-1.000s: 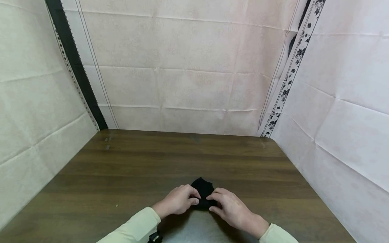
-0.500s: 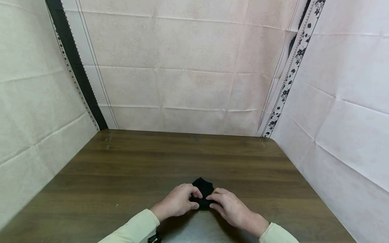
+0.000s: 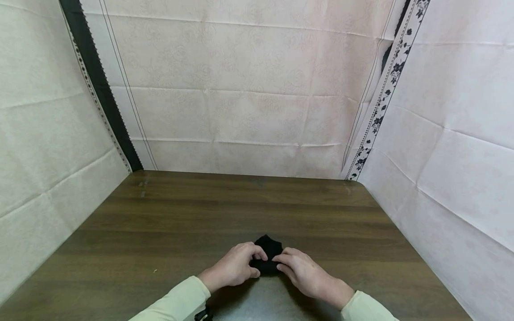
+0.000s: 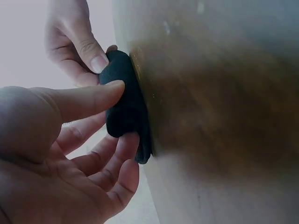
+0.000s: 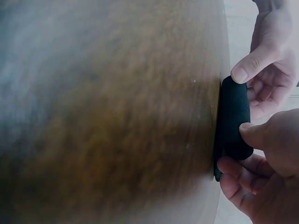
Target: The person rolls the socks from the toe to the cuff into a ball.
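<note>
A piece of black cloth (image 3: 268,244) lies on the wooden table, its near part rolled into a thick roll and a flat, pointed flap stretching away beyond it. My left hand (image 3: 237,266) pinches the left end of the roll (image 4: 122,93), thumb on the near side and fingers curled at the end and beyond. At the opposite end, my right hand (image 3: 307,273) holds the roll (image 5: 235,116) between thumb and fingers. The inside of the roll is hidden, and the exact kind of cloth item cannot be told.
The brown wooden table (image 3: 192,214) spreads around the hands. White cloth hangings (image 3: 249,89) enclose it at the back and both sides. A tiny pale speck (image 3: 155,270) lies left of the hands. A black item (image 3: 204,314) shows under the left sleeve.
My left thumb has shifted slightly left and down along the roll, and the left fingers have shifted slightly. The right hand and the cloth stay almost in place.
</note>
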Tool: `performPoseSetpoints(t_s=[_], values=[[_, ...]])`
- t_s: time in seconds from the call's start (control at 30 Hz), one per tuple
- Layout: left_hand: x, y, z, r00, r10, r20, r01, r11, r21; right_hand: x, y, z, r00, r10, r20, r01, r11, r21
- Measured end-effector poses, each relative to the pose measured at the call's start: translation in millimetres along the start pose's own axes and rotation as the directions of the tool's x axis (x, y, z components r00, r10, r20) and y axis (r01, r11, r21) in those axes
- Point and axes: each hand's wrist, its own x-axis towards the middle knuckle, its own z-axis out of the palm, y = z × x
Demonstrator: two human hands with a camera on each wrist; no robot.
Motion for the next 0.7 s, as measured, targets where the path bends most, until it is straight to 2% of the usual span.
performPoseSetpoints(t_s=[0.13, 0.4, 0.7], values=[[0.9, -1.4, -0.5, 1.000, -0.024, 0.018, 0.025, 0.999, -0.025, 0.1, 0.0, -0.4, 1.000, 0.001, 0.002, -0.001, 1.000, 0.008], [2.6, -4.3, -2.2, 0.998, -0.042, 0.041, 0.046, 0.996, -0.080, -2.0, -1.7, -0.4, 0.997, -0.019, -0.074, 0.019, 1.000, 0.009], [4.0, -5.4, -4.1, 0.999, -0.027, 0.040, 0.031, 0.993, -0.113, -2.2, -3.9, -1.4, 0.998, 0.028, -0.057, -0.028, 1.000, -0.004]])
